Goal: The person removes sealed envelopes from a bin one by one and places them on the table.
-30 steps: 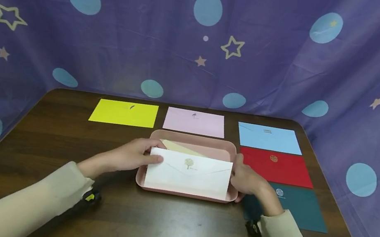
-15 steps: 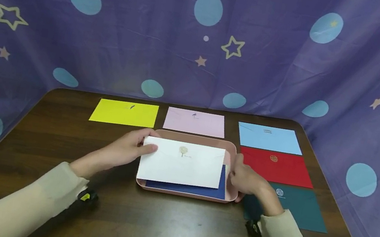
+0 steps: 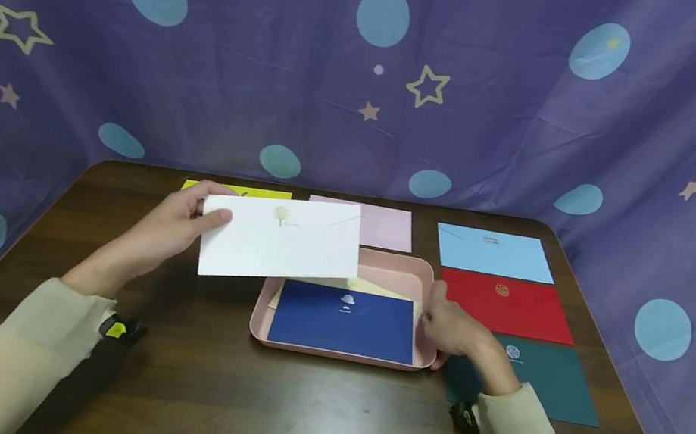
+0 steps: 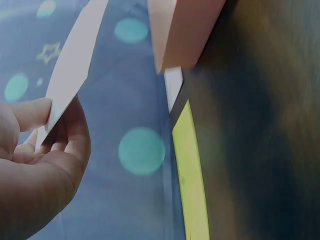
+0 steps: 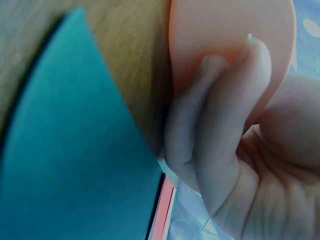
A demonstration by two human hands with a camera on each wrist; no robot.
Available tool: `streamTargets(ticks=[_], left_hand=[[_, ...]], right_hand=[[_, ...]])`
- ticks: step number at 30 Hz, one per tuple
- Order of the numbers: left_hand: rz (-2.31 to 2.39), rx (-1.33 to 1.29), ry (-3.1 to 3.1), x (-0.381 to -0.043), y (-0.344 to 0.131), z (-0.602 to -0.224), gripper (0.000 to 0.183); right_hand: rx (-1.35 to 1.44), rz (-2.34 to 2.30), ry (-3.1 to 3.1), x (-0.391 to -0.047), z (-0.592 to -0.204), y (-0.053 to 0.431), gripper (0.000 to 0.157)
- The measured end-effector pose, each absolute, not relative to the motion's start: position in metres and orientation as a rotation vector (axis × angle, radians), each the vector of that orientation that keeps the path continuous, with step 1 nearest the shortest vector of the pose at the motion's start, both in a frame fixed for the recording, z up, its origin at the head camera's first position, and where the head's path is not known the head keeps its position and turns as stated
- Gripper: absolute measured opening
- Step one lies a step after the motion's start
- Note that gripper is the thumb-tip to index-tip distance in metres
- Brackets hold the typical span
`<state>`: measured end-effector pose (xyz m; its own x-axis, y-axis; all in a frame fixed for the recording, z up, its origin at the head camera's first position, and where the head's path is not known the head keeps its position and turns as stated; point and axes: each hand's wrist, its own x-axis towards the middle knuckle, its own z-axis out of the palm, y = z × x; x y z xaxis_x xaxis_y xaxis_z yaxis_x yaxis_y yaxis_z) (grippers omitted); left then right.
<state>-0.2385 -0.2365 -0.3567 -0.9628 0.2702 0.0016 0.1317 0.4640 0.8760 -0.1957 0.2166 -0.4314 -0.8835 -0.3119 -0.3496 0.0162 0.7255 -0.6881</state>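
A white envelope (image 3: pixel 281 244) with a small gold tree print is held up by my left hand (image 3: pixel 169 229), thumb on its front and fingers behind its left end. In the left wrist view the envelope (image 4: pixel 75 65) stands tilted, pinched between thumb and fingers. My right hand (image 3: pixel 456 333) grips the right rim of a pink tray (image 3: pixel 412 268); in the right wrist view its fingers lie against the outer wall of the tray (image 5: pixel 215 30). Inside the tray a dark blue envelope (image 3: pixel 343 328) with a hat print lies over a cream envelope (image 3: pixel 371 287).
Along the back lie a yellow envelope (image 3: pixel 269 194), partly covered in view, a pale pink envelope (image 3: pixel 388 227) and a light blue envelope (image 3: pixel 494 254). Below the blue one are a red envelope (image 3: pixel 512 310) and a teal envelope (image 3: pixel 555 382). A patterned curtain (image 3: pixel 222 58) hangs behind the table.
My left hand has lifted the white envelope out of the tray, up and to the left, uncovering the dark blue envelope. The right hand has stayed at the tray's rim.
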Motion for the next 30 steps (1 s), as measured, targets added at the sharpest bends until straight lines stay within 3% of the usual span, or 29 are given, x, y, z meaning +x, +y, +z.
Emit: streamTargets(ticks=[25,30], left_hand=[[1.299,0.065,2.768,-0.278,-0.363,-0.369,0.067],[1.278,0.066,2.699,-0.282,-0.372,-0.376,0.062]], right_hand=[[-0.265,-1.05,2.469,-0.194,-0.429,0.216,0.03],[-0.235,-1.045,2.463,-0.194,-0.43,0.216,0.034]])
